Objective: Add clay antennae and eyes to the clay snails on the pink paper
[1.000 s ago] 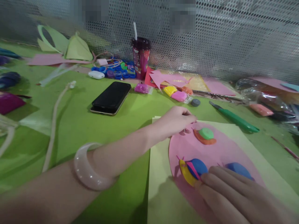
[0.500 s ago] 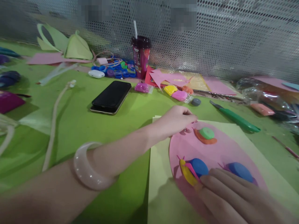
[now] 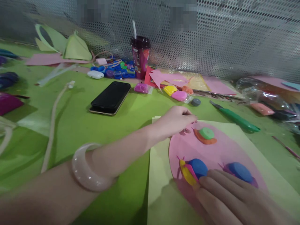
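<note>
My left hand [image 3: 174,121] reaches across to the top edge of a pink paper oval [image 3: 217,153], fingers pinched together beside an orange and green clay snail [image 3: 205,136]; what they pinch is too small to make out. My right hand [image 3: 232,200] lies flat on the oval's near part, fingers stretched out and pressing it down. Its fingertips touch a yellow and blue clay snail [image 3: 192,170]. A second blue clay snail [image 3: 240,172] sits just beyond those fingers. The oval rests on a pale yellow sheet [image 3: 159,175]. A pale pink bangle [image 3: 86,173] circles my left forearm.
On the green table covering lie a black phone [image 3: 110,97], a green-handled knife [image 3: 235,117], wrapped clay pieces [image 3: 175,93], a cord [image 3: 55,115] and paper scraps. A dark red cup with a straw [image 3: 140,56] stands by the perforated metal wall behind.
</note>
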A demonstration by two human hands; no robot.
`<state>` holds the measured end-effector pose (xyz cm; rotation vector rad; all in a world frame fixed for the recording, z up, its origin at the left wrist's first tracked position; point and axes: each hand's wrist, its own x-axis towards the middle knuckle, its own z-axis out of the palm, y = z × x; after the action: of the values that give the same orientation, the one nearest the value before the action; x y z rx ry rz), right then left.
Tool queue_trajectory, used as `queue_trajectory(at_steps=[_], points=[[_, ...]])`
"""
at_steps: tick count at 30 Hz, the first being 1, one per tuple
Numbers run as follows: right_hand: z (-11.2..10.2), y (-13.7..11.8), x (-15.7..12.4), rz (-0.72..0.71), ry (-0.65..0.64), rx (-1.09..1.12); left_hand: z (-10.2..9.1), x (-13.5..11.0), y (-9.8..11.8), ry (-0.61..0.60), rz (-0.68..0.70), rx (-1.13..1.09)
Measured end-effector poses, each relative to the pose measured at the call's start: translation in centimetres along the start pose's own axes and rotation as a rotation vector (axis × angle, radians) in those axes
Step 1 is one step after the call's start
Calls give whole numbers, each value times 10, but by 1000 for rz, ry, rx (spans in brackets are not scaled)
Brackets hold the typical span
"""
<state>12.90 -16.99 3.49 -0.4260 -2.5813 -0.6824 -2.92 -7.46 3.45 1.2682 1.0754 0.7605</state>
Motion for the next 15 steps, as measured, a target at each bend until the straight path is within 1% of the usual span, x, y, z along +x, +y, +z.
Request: queue_trajectory(at_steps=[6,10,15], points=[[1,-2,1,19,15,2,-1,1,0,-5,0,9],[0,-2,2,5,-22,24,-1,0,-1,-9,2,17],[-1,-1,2,9,-19,19,-1,0,-2,-10,11,2]])
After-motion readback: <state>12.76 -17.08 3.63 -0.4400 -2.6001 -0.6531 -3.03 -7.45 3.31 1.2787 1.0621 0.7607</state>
